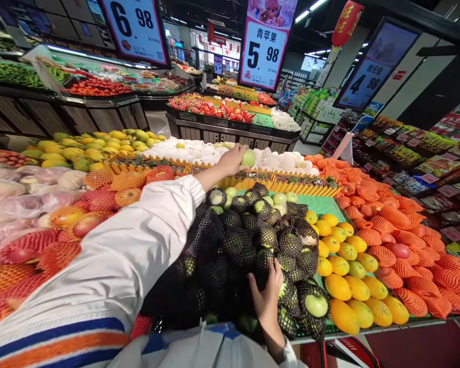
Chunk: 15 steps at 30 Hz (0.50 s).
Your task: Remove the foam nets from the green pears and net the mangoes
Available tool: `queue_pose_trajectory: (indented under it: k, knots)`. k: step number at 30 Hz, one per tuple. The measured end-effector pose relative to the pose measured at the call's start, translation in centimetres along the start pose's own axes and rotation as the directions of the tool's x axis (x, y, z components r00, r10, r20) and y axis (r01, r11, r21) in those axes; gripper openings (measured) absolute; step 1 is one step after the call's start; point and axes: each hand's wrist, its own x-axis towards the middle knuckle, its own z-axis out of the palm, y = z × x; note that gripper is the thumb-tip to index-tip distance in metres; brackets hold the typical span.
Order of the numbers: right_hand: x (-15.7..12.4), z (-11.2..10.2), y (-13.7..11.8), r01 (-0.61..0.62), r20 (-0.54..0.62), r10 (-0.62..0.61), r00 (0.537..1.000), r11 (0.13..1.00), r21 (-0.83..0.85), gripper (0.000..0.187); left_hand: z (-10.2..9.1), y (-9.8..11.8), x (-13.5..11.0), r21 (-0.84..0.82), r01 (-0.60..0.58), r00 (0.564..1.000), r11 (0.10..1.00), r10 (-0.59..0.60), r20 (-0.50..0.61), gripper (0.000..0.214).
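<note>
My left hand (232, 162) is stretched far forward over the display. Its fingers are closed around a bare green apple (248, 158), above the edge of the white netted fruit. Lower down, my right hand (267, 294) lies against the pile of green apples in black foam nets (249, 225). Thumb and fingers are spread apart, with no fruit held between them that I can see. Beside it, a larger green apple (316, 305) shows through its open net. Several bare green apples (279, 198) sit at the back of the pile.
Yellow-orange oranges (352, 286) lie to the right, then fruit in orange nets (410, 250). Red netted fruit (99, 199) is on the left. A yellow picket divider (306, 186) runs before the white netted fruit (276, 162). Price screens (266, 46) hang overhead.
</note>
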Motion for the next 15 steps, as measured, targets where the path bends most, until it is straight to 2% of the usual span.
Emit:
queue_pose_trajectory:
  k: [2, 4, 6, 7, 8, 9, 11, 13, 15]
  knots:
    - [0.4, -1.0, -1.0, -0.036, -0.017, 0.037, 0.999, 0.999, 0.014, 0.059, -2.9, 1.2, -2.8, -0.088, -0.101, 0.990, 0.991, 0.092, -0.106, 0.075]
    - [0.7, -2.2, -2.2, -0.031, -0.033, 0.033, 0.999, 0.998, 0.061, 0.058, -4.8, 2.8, -6.9, -0.193, -0.195, 0.972, 0.962, 0.164, -0.168, 0.075]
    - [0.5, -3.4, -3.6, 0.009, -0.004, -0.008, 1.000, 0.985, 0.172, 0.057, -5.6, 4.7, -12.1, -0.238, -0.263, 0.963, 0.935, 0.238, -0.128, 0.074]
    - [0.2, -3.9, -4.2, 0.024, 0.032, -0.034, 0.999, 0.967, 0.255, 0.059, -5.4, 5.6, -14.8, -0.284, -0.307, 0.951, 0.908, 0.304, -0.057, 0.075]
    - [-0.2, -4.3, -4.7, 0.028, 0.081, -0.059, 0.995, 0.938, 0.346, 0.062, -5.0, 6.4, -17.6, -0.330, -0.340, 0.933, 0.881, 0.360, 0.001, 0.077]
    - [-0.8, -4.6, -5.1, 0.017, 0.135, -0.084, 0.987, 0.901, 0.433, 0.067, -4.2, 7.2, -20.1, -0.369, -0.338, 0.925, 0.866, 0.378, 0.039, 0.089]
    - [-2.3, -4.6, -5.6, -0.039, 0.233, -0.114, 0.966, 0.825, 0.564, 0.078, -2.2, 8.4, -24.6, -0.386, -0.343, 0.871, 0.857, 0.444, 0.212, 0.101]
    - [-3.9, -4.2, -5.7, -0.127, 0.304, -0.089, 0.949, 0.773, 0.621, 0.086, 0.2, 8.9, -27.9, -0.387, -0.330, 0.816, 0.861, 0.467, 0.342, 0.101]
    - [-5.1, -3.5, -5.4, -0.227, 0.355, -0.018, 0.935, 0.739, 0.635, 0.081, 2.5, 8.9, -30.1, -0.396, -0.309, 0.796, 0.864, 0.463, 0.390, 0.101]
